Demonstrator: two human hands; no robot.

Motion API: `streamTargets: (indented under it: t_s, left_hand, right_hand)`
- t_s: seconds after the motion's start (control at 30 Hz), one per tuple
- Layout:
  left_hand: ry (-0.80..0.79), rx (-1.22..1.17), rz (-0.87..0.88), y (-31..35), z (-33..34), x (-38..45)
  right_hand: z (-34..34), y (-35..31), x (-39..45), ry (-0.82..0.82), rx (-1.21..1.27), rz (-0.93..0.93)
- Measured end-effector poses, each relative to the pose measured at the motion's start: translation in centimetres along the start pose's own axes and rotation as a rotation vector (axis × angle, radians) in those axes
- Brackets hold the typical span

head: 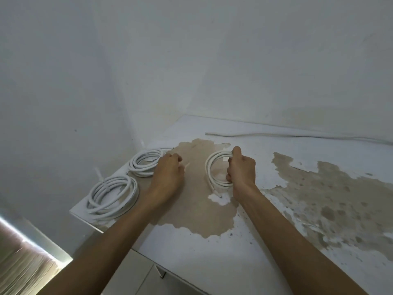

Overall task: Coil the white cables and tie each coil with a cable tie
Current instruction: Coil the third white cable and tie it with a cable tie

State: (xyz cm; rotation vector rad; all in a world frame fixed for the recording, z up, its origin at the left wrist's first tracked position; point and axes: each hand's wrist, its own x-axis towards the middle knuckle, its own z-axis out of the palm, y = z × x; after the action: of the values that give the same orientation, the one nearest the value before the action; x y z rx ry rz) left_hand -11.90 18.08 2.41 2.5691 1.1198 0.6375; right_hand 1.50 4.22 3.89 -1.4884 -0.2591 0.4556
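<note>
A worn white table [276, 241] sits in a bare corner. The right hand [241, 170] clenches the coil [214, 167] standing on it; the left hand [168, 170] pinches a thin cable tie [187, 165]. The person should keep the loops bunched while threading the tie.

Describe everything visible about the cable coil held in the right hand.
The held coil is white, smooth round cable, plastic-looking, wound in several loops into a rough ring. It stands tilted on the worn table, over the bare brown patch. The right hand closes its grip on the ring's right side. One cut end pokes out at the bottom onto the table. A small white piece shows inside the ring; whether it is a tie is unclear.
</note>
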Motion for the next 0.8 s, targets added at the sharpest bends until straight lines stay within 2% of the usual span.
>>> streamTargets:
  t_s: [0.2, 0.3, 0.37, 0.43, 0.5, 0.57, 0.67, 0.8]
  left_hand:
    - [-0.046, 0.174, 0.043, -1.3, -0.5, -0.5]
    - [0.015, 0.152, 0.048, -0.8, -0.5, -0.3]
    - [0.108, 0.047, 0.067, 0.4, -0.6, 0.0]
    - [0.150, -0.194, 0.102, 2.6, -1.3, 0.3]
    - [0.097, -0.484, 0.136, 5.5, -2.4, 0.5]
    - [0.035, -0.655, 0.177, 8.5, -3.1, 0.5]
    - [-0.018, -0.665, 0.226, 12.2, -2.0, 0.7]
    - [-0.059, -0.667, 0.201, 15.3, 1.0, 0.8]
  right_hand:
    - [-0.4, 0.0, 0.2, -0.025, 0.029, 0.015]
    - [-1.1, -0.5, 0.2, -0.035, 0.029, 0.012]
    - [-1.8, -1.0, 0.4, -0.033, 0.037, -0.003]
    - [-2.9, -1.7, 0.8, -0.019, 0.037, -0.017]
    - [-4.2, -2.3, 1.4, -0.007, 0.031, -0.024]
    - [-5.5, -2.6, 1.9, 0.011, 0.023, -0.027]
    - [-7.2, -2.7, 2.4, 0.070, 0.009, -0.020]
    - [-8.6, -2.8, 3.0, 0.116, 0.030, -0.012]
